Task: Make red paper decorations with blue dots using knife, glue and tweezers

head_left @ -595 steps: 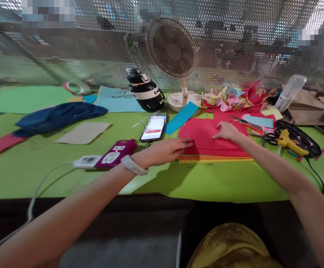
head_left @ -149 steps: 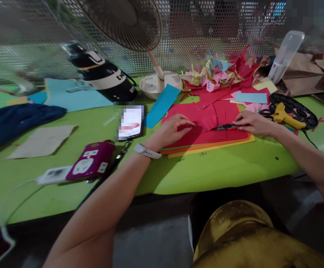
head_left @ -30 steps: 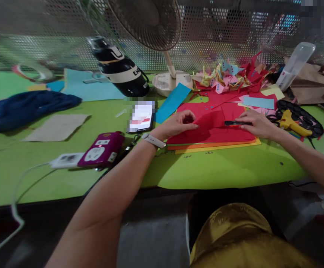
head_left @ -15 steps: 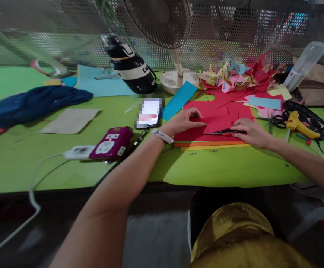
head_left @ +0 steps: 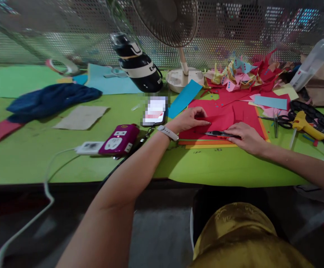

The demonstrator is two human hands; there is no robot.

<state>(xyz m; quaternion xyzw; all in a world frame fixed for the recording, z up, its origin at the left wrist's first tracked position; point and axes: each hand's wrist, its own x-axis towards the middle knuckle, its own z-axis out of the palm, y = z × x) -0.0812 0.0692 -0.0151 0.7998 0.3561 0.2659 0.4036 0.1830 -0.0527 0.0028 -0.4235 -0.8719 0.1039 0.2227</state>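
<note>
Red paper sheet (head_left: pixel 224 116), raised in a flap, lies at right of centre near the front of a green-covered table (head_left: pixel 139 167), on a stack of red paper (head_left: pixel 253 121). Orange and yellow edges are shown beneath the stack. The flap's left end is pinched between the thumb and fingers of the left hand (head_left: pixel 197 117); a pale wristband (head_left: pixel 168 133) is worn on that arm. A black-and-orange craft knife (head_left: pixel 218 133) is gripped in the right hand (head_left: pixel 241 136), its tip pointed left, close to the flap's near edge. Whether the paper is touched by the blade is unclear.

To the right are placed black scissors (head_left: pixel 284 120) and a yellow glue gun (head_left: pixel 307 125). On the far side, small folded paper pieces (head_left: pixel 236 74) are heaped. To the left of the stack are set a blue paper strip (head_left: pixel 186 97) and a lit smartphone (head_left: pixel 155 110); farther left, a white plug (head_left: pixel 91 148) is fitted to a purple power adapter (head_left: pixel 119 140). Behind, a black bottle (head_left: pixel 141 70) is stood beside a fan (head_left: pixel 170 16).
</note>
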